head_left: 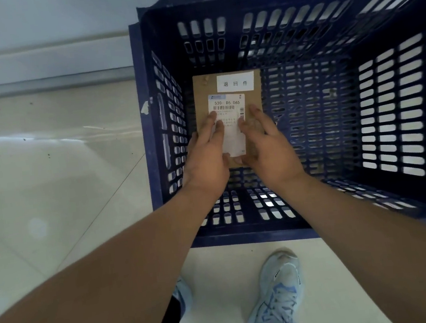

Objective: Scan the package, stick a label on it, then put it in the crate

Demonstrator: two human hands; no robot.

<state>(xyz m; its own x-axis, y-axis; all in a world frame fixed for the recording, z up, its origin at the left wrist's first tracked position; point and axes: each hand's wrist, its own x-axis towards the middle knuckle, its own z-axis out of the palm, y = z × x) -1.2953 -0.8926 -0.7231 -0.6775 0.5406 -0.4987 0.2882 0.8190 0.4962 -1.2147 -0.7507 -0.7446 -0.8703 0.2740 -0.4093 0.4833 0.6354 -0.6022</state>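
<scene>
A flat brown cardboard package (253, 98) lies low inside the dark blue slatted crate (147, 131), against its left wall. It carries a white shipping label with a barcode (227, 106) and a smaller white sticker with printed characters (235, 82) at its far end. My left hand (206, 156) grips the package's near left side, fingers over the shipping label. My right hand (269, 149) holds the near right side, thumb under the near edge.
The crate stands on a pale tiled floor (49, 180) and fills the upper right of the view. A grey wall base runs along the far left. My feet in light blue sneakers (277, 294) stand just before the crate's near rim.
</scene>
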